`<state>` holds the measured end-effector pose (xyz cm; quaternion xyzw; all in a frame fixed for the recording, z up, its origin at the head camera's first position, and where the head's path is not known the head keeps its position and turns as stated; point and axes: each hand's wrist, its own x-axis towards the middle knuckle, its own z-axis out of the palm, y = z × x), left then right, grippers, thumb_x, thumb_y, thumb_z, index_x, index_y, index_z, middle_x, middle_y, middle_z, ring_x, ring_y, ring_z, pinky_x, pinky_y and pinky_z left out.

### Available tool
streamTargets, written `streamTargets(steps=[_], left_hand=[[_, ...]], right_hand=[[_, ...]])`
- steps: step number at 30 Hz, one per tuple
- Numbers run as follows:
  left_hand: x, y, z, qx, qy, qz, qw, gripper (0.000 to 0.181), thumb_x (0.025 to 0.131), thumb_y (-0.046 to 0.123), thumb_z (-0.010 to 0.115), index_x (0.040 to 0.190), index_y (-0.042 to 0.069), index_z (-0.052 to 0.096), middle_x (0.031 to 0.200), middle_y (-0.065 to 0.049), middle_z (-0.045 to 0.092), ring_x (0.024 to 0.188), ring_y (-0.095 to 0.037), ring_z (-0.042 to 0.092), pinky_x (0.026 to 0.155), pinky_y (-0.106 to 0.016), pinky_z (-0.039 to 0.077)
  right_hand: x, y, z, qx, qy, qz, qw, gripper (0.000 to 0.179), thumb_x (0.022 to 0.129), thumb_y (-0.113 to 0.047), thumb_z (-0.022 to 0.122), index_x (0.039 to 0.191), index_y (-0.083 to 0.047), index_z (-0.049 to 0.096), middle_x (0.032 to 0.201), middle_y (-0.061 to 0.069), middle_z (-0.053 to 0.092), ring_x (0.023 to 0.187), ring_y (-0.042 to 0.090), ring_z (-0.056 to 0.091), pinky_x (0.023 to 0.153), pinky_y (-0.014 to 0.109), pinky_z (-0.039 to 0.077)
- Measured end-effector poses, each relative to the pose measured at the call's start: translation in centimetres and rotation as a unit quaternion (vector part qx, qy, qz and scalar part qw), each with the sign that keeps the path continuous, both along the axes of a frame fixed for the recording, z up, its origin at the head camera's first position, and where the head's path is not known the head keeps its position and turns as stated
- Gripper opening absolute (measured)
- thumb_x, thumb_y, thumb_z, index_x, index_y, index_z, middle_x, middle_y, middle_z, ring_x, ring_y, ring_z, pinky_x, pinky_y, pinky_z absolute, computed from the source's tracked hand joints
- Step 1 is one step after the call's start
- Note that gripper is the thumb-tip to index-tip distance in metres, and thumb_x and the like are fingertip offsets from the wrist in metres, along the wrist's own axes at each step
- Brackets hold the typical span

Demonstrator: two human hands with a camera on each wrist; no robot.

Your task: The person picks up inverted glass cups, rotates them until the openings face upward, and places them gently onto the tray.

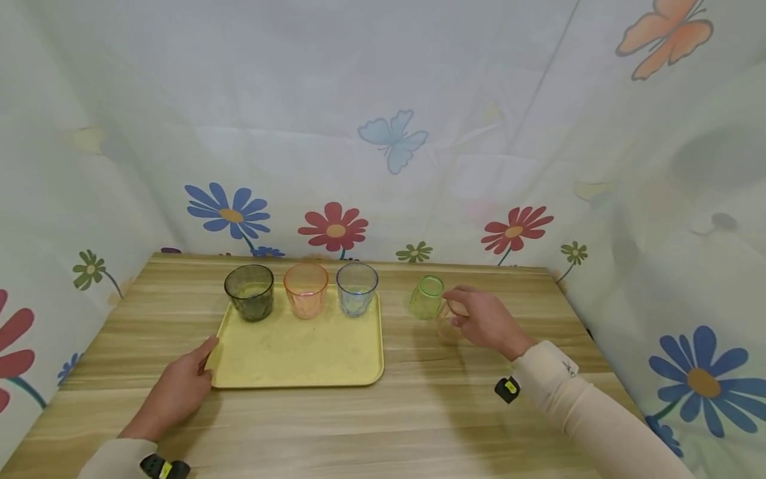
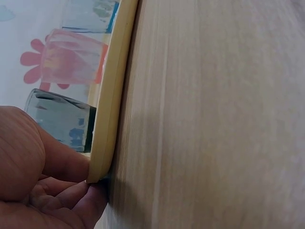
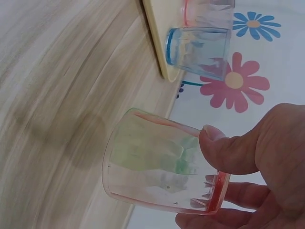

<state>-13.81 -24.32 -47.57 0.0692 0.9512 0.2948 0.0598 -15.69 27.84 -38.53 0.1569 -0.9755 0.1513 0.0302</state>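
My left hand (image 1: 179, 386) pinches the near left corner of a yellow tray (image 1: 299, 359), thumb above and fingers below in the left wrist view. Upright along the tray's far side stand a dark grey cup (image 1: 251, 303), an orange-pink cup (image 1: 306, 299) and a blue cup (image 1: 356, 296). Right of the tray, my right hand (image 1: 487, 319) holds a clear cup with a reddish base (image 3: 157, 167) upside down, thumb and fingers around the base end. Just beyond it a green cup (image 1: 425, 303) stands inverted on the table. I cannot tell whether the held cup's rim touches the table.
The wood-grain table (image 1: 335, 432) reaches back to a white curtain (image 1: 269, 133) printed with flowers and butterflies. More curtain hangs close on the left and right sides. Black bands with yellow marks show at both wrists.
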Motion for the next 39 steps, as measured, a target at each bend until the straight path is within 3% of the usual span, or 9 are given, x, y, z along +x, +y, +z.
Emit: streamTargets(steps=[9,18,30,39], left_hand=[[-0.3,-0.2,-0.2,-0.002,-0.008,0.0,1.0,0.063,0.098,0.0,0.052,0.157,-0.012,0.032,0.151,-0.041,0.043,0.137,-0.058,0.047,0.101,-0.067,0.049],[-0.2,-0.5,-0.1,-0.001,-0.01,-0.001,0.9999,0.065,0.098,-0.001,0.052,0.157,-0.013,0.029,0.151,-0.042,0.04,0.136,-0.06,0.046,0.101,-0.068,0.049],[-0.1,-0.1,-0.1,0.003,0.0,-0.001,1.0,0.063,0.097,0.0,0.051,0.156,-0.013,0.031,0.152,-0.042,0.04,0.137,-0.06,0.045,0.103,-0.07,0.047],[-0.2,0.1,0.0,0.0,-0.008,0.004,1.0,0.064,0.098,-0.001,0.051,0.157,-0.013,0.03,0.151,-0.042,0.041,0.137,-0.059,0.045,0.103,-0.069,0.048]], right_hand=[[0.0,-0.6,0.5,-0.003,0.002,0.01,0.9999,0.043,0.09,-0.003,0.077,0.132,-0.005,0.069,0.132,0.012,0.071,0.117,0.034,0.071,0.102,0.054,0.058],[0.5,-1.4,1.0,-0.002,0.019,0.036,0.9992,0.041,0.09,-0.001,0.078,0.13,-0.005,0.071,0.128,0.012,0.072,0.105,0.029,0.073,0.098,0.05,0.061],[1.1,-2.4,1.7,0.008,0.028,0.058,0.9979,0.041,0.091,-0.002,0.077,0.131,-0.005,0.071,0.132,0.015,0.071,0.109,0.03,0.074,0.098,0.049,0.06],[1.2,-3.5,2.2,0.019,0.013,0.061,0.9979,0.043,0.092,-0.005,0.076,0.134,-0.007,0.07,0.141,0.017,0.067,0.122,0.033,0.07,0.104,0.049,0.058]])
